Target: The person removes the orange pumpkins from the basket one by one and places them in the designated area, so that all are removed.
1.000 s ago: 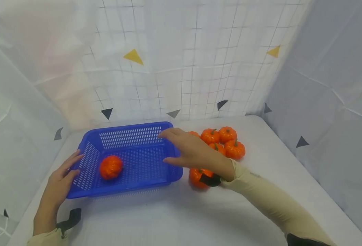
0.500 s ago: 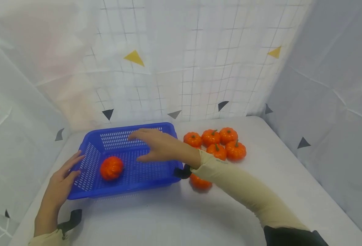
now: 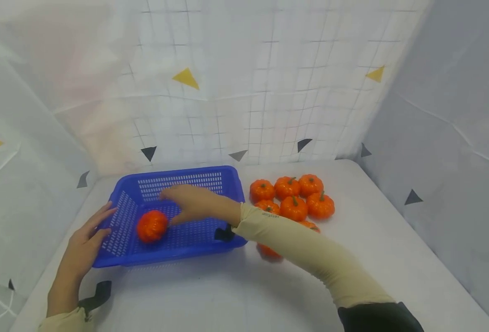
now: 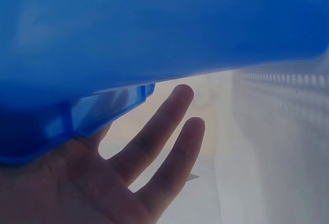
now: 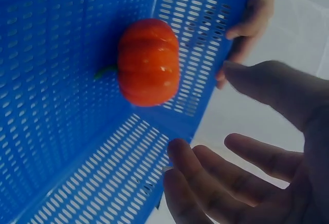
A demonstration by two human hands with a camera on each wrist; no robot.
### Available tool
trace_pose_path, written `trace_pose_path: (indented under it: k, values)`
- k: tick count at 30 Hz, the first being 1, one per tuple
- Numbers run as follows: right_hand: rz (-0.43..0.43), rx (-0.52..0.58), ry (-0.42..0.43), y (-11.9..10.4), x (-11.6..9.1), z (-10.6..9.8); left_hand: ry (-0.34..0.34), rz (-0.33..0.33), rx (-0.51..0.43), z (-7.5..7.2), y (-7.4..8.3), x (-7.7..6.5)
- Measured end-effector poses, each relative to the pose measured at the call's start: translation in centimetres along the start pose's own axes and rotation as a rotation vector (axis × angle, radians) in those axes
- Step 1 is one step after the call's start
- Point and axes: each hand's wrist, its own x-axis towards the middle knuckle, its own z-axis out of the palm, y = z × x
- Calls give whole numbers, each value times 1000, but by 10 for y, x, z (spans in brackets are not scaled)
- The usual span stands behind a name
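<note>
A blue plastic basket (image 3: 169, 256) with slotted walls stands on the table's left half. One small orange pumpkin (image 3: 152, 226) lies tipped on its side in it; the right wrist view shows its green stem. My left hand (image 3: 80, 249) rests against the basket's left rim, and in the left wrist view its straight fingers (image 4: 172, 157) extend below the rim. Over the basket, just right of the pumpkin, reaches my right hand (image 3: 194, 203). Its thumb and fingers are spread apart and hold nothing, as the right wrist view (image 5: 247, 183) confirms.
Several more orange pumpkins (image 3: 293, 208) sit in a group right of the basket, some partly hidden behind my right sleeve (image 3: 302, 249). White sheeting with a grid (image 3: 286, 92) closes the back, and a grey sheet (image 3: 448, 152) hangs on the right.
My right hand has moved left from the basket's right edge to beside the pumpkin inside it, uncovering more of the pumpkin group. The left hand has kept its place on the rim.
</note>
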Motion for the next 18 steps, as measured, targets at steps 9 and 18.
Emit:
trace_pose_path:
  k: [9,18]
  values:
    - [83,44,-89,-2,22,15,-3,-9,6,1,1,-1]
    - [271,244,-150,0,32,33,-2,-23,19,2,3,-1]
